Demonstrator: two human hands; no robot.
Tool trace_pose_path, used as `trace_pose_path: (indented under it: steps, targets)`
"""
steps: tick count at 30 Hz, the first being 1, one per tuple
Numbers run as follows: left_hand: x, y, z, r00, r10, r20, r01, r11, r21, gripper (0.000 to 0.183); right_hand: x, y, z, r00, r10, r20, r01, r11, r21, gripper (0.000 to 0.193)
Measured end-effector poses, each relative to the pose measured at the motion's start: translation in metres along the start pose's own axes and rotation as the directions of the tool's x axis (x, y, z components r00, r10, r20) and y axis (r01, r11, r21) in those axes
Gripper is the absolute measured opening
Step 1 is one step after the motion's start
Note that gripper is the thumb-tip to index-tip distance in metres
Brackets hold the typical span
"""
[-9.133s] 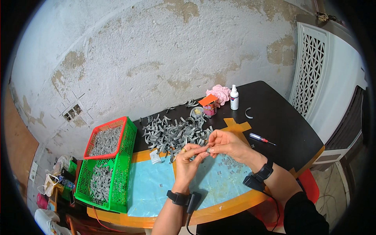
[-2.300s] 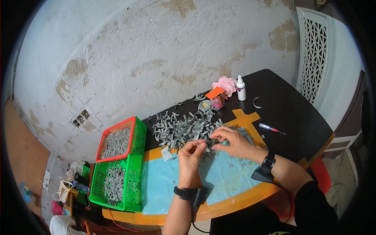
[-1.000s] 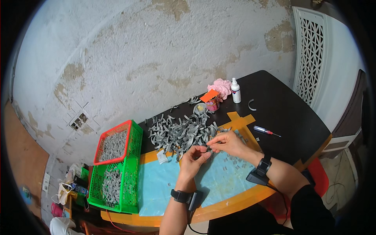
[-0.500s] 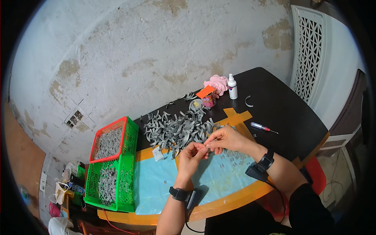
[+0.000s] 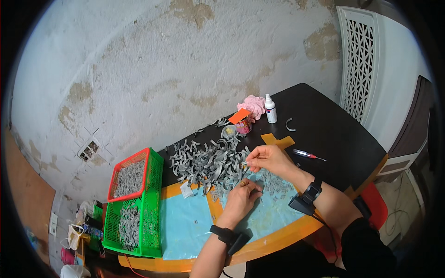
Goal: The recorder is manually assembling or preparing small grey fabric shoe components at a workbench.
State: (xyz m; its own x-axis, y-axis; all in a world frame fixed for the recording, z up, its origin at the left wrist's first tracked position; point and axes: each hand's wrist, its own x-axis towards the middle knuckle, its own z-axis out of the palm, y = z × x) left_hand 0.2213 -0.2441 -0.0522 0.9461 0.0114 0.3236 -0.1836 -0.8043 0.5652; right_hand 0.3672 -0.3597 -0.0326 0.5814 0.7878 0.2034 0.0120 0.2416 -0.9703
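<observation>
My right hand (image 5: 269, 159) is raised over the table, thumb and forefinger pinched on a small pale grey piece (image 5: 244, 163). Lower and to its left, my left hand (image 5: 240, 200) is down by the blue sheet (image 5: 183, 227), its fingers closed together beside the scattered small grey pieces (image 5: 274, 184). Whatever those fingers hold, if anything, is too small to make out. Just beyond both hands spreads a large heap of curved grey strips (image 5: 204, 160).
At the left, a red basket (image 5: 147, 173) of small grey pieces rests on a green basket (image 5: 150, 227) holding more. A screwdriver (image 5: 308, 154), white spray bottle (image 5: 270, 109), pink cloth (image 5: 252, 105) and tin (image 5: 243, 125) are on the dark table (image 5: 333, 134). Orange tape edges the sheet.
My hands were together, fingertips touching, and are now apart. The left has moved down and right toward the small pieces; the right stays raised, now with a small piece showing at its fingertips.
</observation>
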Motion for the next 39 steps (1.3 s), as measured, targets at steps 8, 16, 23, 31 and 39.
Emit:
trace_pose_path:
  steps: [8,16,23,31,39]
  targets:
    - [-0.004,-0.01,-0.009,0.922,-0.387,-0.014,0.175,0.448,-0.877,0.012,-0.001,-0.001,0.005,0.996,0.073,0.047,-0.071,0.997,-0.041,0.019]
    - [-0.007,-0.022,-0.017,0.855,-0.518,0.014,0.043,0.043,-0.998,0.019,-0.006,0.001,0.016,0.978,0.117,0.171,-0.128,0.99,0.056,0.018]
    - [-0.009,-0.029,-0.012,0.879,-0.477,0.005,0.01,0.008,-1.0,0.021,-0.007,-0.002,0.015,0.966,0.141,0.217,-0.173,0.976,0.135,0.017]
    - [-0.01,-0.023,-0.016,0.877,-0.478,0.045,0.07,0.036,-0.997,0.02,-0.007,0.0,0.014,0.929,0.216,0.3,-0.284,0.936,0.207,0.018]
    - [-0.01,-0.018,-0.017,0.924,-0.379,0.046,0.075,0.063,-0.995,0.016,-0.004,0.006,0.006,0.889,0.226,0.399,-0.38,0.849,0.367,0.018]
